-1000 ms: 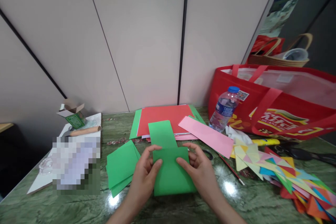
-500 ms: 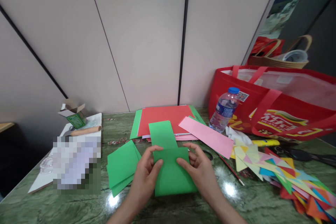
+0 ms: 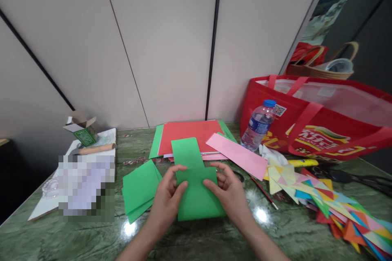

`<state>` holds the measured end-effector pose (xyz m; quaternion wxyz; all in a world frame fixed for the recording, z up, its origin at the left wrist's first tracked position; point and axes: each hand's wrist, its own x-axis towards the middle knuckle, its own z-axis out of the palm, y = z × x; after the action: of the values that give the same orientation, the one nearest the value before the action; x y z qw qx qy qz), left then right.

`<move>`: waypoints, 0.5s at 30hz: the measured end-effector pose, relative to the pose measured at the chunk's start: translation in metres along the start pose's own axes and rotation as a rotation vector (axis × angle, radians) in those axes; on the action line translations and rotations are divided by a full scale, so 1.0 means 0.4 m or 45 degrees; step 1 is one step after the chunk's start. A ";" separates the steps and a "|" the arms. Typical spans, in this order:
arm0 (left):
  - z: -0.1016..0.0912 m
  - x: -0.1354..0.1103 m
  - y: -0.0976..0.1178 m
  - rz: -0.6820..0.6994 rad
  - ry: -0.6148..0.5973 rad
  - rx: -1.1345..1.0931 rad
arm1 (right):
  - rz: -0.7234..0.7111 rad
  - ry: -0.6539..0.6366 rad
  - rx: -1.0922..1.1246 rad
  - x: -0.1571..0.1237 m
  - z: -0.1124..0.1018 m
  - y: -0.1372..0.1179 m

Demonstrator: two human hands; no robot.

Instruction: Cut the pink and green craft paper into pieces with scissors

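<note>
Both hands hold one sheet of green paper [image 3: 199, 202] above the marbled table, its far edge folded or curled up toward me. My left hand [image 3: 170, 191] pinches the left side of that edge, thumb on the near face and fingers behind. On the right side my right hand [image 3: 228, 185] grips it the same way. Behind the sheet lies a green paper strip [image 3: 187, 153], partly hidden by it. Left of my left hand, several green paper squares [image 3: 141, 189] rest in a loose stack. Part of a black scissor handle [image 3: 239, 176] shows beyond my right hand.
Red paper [image 3: 188, 134] and a pink strip [image 3: 237, 155] lie at the back. A water bottle [image 3: 259, 125] stands before a red bag [image 3: 339, 130]. Folded colored paper pieces [image 3: 339, 208] and a pencil [image 3: 263, 192] are at right; a small box [image 3: 85, 134] sits left.
The whole view has shifted slightly, with things appearing a little further left and up. Both hands keep the same grip on the green paper, which is tilted slightly differently.
</note>
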<state>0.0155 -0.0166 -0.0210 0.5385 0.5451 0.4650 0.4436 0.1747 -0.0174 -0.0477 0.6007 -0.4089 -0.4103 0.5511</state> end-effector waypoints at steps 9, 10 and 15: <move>-0.003 -0.001 -0.002 0.036 0.000 0.087 | -0.009 0.015 -0.031 -0.001 -0.003 -0.001; -0.003 -0.001 -0.002 0.040 0.007 0.106 | -0.008 0.014 -0.030 -0.001 -0.003 -0.001; -0.003 0.000 0.001 0.054 0.022 0.158 | 0.002 0.025 -0.013 -0.001 -0.003 -0.003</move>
<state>0.0142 -0.0163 -0.0206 0.4900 0.5833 0.4845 0.4300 0.1761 -0.0180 -0.0468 0.6020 -0.4176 -0.4071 0.5454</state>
